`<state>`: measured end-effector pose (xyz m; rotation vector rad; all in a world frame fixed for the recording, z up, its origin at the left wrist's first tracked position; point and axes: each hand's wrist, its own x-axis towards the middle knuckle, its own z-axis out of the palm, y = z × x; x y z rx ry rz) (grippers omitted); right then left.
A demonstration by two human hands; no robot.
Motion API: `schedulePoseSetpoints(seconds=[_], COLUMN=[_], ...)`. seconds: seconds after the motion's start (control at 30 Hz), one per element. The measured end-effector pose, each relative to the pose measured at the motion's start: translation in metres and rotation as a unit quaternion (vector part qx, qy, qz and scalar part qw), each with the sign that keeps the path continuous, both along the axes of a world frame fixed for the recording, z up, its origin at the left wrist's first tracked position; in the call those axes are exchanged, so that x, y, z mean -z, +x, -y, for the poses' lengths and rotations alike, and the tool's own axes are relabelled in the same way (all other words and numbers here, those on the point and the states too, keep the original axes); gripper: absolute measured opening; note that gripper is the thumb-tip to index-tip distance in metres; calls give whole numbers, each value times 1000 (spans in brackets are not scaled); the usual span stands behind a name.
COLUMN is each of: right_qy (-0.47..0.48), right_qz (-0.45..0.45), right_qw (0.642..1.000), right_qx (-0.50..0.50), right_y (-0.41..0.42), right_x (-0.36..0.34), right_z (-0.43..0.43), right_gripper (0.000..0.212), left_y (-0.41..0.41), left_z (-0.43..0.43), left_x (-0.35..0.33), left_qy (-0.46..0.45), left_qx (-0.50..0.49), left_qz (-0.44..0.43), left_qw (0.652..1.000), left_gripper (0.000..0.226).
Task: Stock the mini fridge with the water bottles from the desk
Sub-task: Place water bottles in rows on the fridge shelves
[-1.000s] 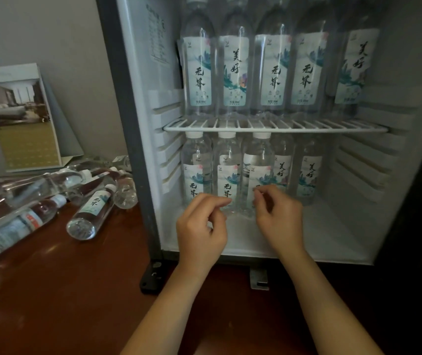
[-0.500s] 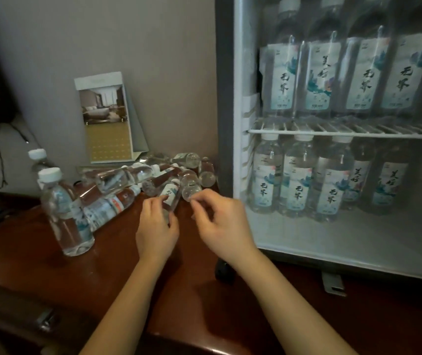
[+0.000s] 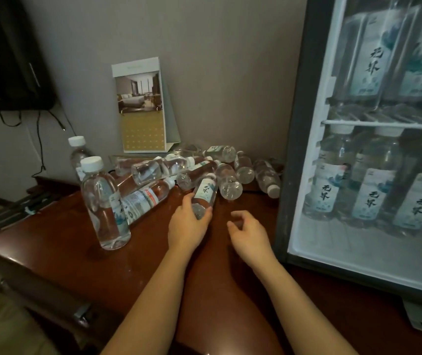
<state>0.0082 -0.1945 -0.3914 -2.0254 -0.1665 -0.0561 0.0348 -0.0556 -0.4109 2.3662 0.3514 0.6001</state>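
Two hands reach over the brown desk (image 3: 63,239) just left of the open mini fridge (image 3: 297,124). The left hand (image 3: 188,224) grips the lower end of a labelled water bottle (image 3: 204,194) that lies on its side at the near edge of the pile, its white cap pointing away toward the wall. The right hand (image 3: 248,231) hovers just beside it above the wood, fingers loosely curled and holding nothing. Behind them a heap of lying bottles (image 3: 168,170) spreads across the back of the desk, reaching almost to the fridge frame. Left of the heap one tall bottle (image 3: 104,203) stands upright near the desk's front, and a second upright bottle (image 3: 78,152) stands behind it. A card with a hotel room photo (image 3: 140,106) leans against the grey wall behind the heap. Inside the fridge, upright bottles fill the lower row (image 3: 373,193) on the white floor, and more stand on the wire shelf (image 3: 384,123) above them; this part is blurred. A dark screen (image 3: 7,52) with hanging cables (image 3: 38,139) sits at upper left.
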Motion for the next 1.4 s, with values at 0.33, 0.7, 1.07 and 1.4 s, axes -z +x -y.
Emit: schedulePoseSetpoints(seconds=[0.33,0.7,1.07,1.4], right_qy=[132,126,221,236], right_qz=[-95,-99,-163,-62], right_qw=[986,987,959,953], right_qx=[-27,11,-71,-179], right_y=[-3,1,-4,-14], right_x=[-2,-6,-10,-16], right_z=[-14,-9,-2,-4], right_gripper=[48,60,47,89], left_y=[-13,-16,-21,-35], left_z=[0,6,8,3], left_x=[-4,-5,-7,-24], left_qy=[-72,-252,-162,-491], left_qx=[56,147,81,265], left_qz=[-40,8,67,114], left_qw=[995,957,981,822], left_gripper=[43,15,22,39])
